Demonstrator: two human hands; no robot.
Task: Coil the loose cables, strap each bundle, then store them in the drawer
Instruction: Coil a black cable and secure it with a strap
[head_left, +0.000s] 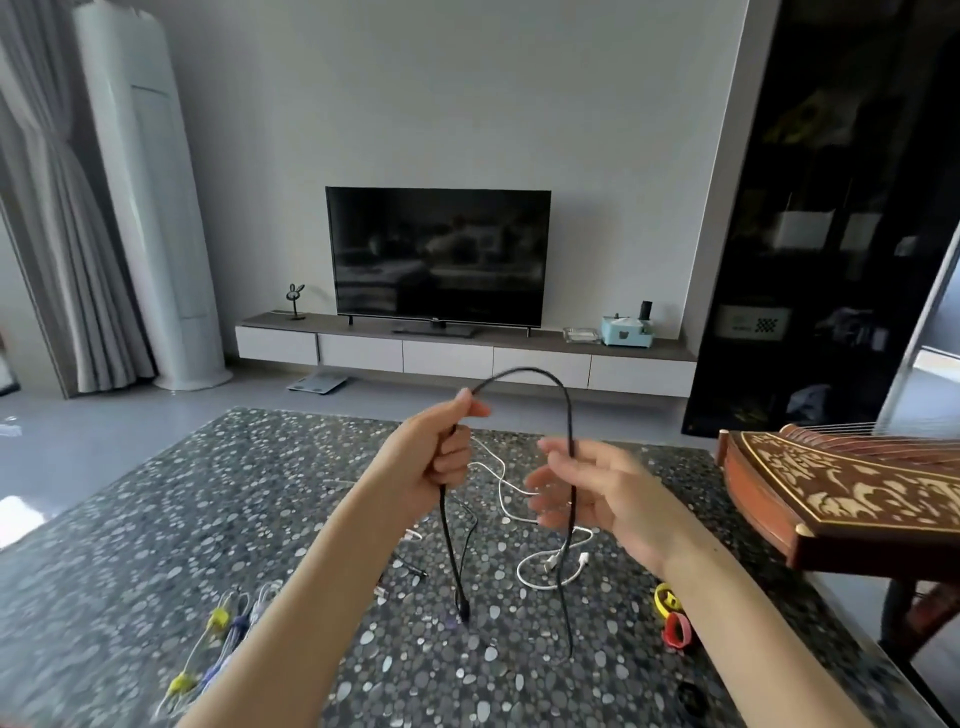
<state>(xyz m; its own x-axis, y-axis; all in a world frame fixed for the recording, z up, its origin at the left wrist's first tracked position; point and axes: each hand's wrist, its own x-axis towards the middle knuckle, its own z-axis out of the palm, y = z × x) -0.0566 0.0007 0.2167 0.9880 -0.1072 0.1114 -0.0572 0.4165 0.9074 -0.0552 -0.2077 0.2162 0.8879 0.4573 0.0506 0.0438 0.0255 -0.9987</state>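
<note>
A black cable (540, 375) arches in the air between my two hands above the pebble-patterned table (156, 519). My left hand (441, 447) grips it in a fist, and one end with a plug (462, 608) hangs down from it. My right hand (587, 488) is blurred, its fingers spread and relaxed, with the cable's other run passing down in front of its fingers to the table. A white cable (524, 564) lies loose on the table behind the hands. A thin black cable (470, 525) lies beside it.
Yellow (666, 600) and red (678, 630) straps lie at the table's right. A bundle of cables with yellow plugs (218, 644) lies front left. A carved wooden zither (841, 493) overhangs the table's right edge. The TV cabinet with drawers (447, 358) stands against the far wall.
</note>
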